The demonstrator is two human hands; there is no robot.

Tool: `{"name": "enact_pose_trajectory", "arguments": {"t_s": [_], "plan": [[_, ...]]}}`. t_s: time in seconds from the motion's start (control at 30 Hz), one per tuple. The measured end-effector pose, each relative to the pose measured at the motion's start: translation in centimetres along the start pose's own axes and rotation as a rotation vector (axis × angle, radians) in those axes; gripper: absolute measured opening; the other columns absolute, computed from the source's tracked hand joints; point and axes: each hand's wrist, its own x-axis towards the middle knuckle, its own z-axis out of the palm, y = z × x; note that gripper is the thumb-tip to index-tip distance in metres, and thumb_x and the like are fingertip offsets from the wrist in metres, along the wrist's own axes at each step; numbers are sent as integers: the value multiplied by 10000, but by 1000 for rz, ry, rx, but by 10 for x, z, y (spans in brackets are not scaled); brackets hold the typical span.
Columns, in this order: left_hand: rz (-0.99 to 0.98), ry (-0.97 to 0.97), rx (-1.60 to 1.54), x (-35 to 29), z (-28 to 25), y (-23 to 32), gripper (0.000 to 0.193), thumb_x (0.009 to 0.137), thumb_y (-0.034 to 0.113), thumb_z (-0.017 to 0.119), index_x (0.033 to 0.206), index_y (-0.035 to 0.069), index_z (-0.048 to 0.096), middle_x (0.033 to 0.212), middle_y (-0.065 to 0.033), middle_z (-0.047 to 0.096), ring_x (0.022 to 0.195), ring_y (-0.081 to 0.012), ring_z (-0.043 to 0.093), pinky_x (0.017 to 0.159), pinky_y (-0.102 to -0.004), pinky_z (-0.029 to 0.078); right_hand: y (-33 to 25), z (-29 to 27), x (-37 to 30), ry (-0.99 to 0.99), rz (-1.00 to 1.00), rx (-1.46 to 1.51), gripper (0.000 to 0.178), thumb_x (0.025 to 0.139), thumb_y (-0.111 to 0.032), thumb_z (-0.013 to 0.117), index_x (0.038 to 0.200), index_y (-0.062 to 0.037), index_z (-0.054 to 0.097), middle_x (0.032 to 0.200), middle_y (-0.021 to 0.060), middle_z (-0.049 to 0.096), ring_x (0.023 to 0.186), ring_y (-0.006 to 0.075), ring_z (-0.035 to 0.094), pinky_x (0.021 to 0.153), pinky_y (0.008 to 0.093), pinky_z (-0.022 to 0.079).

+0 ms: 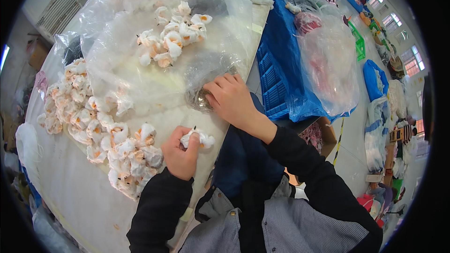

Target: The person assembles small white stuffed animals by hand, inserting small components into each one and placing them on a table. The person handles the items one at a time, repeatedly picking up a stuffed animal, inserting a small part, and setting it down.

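Near the table edge, my left hand [182, 152] pinches a white artificial flower head [201, 139] with a dark tip sticking up from it. Higher up, my right hand [234, 100] is curled over a small clear plastic bag [200, 99] of dark, shiny bits. Its fingertips are hidden in the bag, so what they grip cannot be made out. A large pile of white and peach flower heads [124, 152] spreads left of my left hand. Beyond both hands, a smaller group of the same flower heads [172, 37] lies on a clear plastic sheet [112, 33].
The pale table [70, 182] curves along my left, its edge close to my lap. On the right stand a blue crate [274, 84], a large clear bag with pink contents [326, 65] and a cardboard box [328, 133]. More bags and goods line the aisle.
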Motion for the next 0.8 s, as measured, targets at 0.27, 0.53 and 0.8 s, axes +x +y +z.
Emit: {"name": "enact_pose_trajectory", "arguments": {"t_s": [0.27, 0.53, 0.8], "plan": [[-41, 4, -119, 6, 0, -10, 134, 987, 103, 660, 929, -17, 668, 726, 40, 611, 600, -13, 463, 517, -216, 342, -1, 7, 8, -32, 43, -35, 316, 845, -349, 790, 1009, -91, 712, 1007, 88, 657, 1025, 287, 593, 926, 425, 424], [-114, -57, -238, 7, -4, -4, 127, 998, 98, 651, 935, -12, 653, 784, 20, 651, 666, -25, 521, 579, -209, 393, -2, 11, 8, -52, 46, 104, 169, 883, -235, 772, 993, -118, 718, 988, 42, 667, 1000, 264, 599, 897, 409, 426], [-46, -66, -177, 6, -3, -9, 115, 986, 82, 655, 979, -32, 670, 829, -7, 682, 736, -47, 580, 649, -227, 461, 1, 12, 2, -19, 47, 198, 119, 875, -195, 755, 926, -112, 686, 952, 47, 664, 982, 273, 603, 903, 418, 428]]}}
